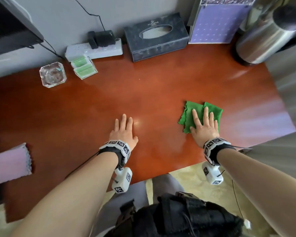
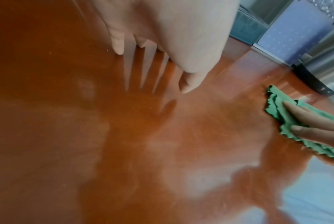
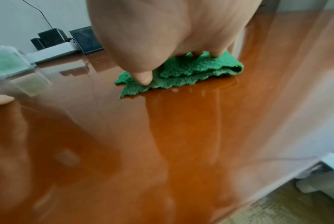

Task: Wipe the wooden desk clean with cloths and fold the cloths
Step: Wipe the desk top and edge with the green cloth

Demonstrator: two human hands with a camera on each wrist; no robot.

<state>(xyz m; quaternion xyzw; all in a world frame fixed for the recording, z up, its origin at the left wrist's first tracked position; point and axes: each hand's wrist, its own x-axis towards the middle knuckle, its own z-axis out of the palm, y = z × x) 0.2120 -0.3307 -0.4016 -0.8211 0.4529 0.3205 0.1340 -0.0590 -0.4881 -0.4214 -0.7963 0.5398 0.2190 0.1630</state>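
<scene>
The right hand (image 1: 205,127) presses flat, fingers straight, on a folded, nubby green cloth (image 1: 190,115) with scalloped edges, its fold toward the desk's (image 1: 92,103) far-right corner. The left hand (image 1: 124,132) lies open on glossy wood, holding nothing.

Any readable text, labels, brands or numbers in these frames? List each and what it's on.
None reads legibly.
Dark rectangular tissue box: small pale logo and a line of print on its top face, too small and blurred to read.
White wrist-camera bands and blocks: black-and-white square marker patterns only, no words or numbers.
Purple dotted upright card: pattern only, no lettering made out.
White power strip: no readable marking.
</scene>
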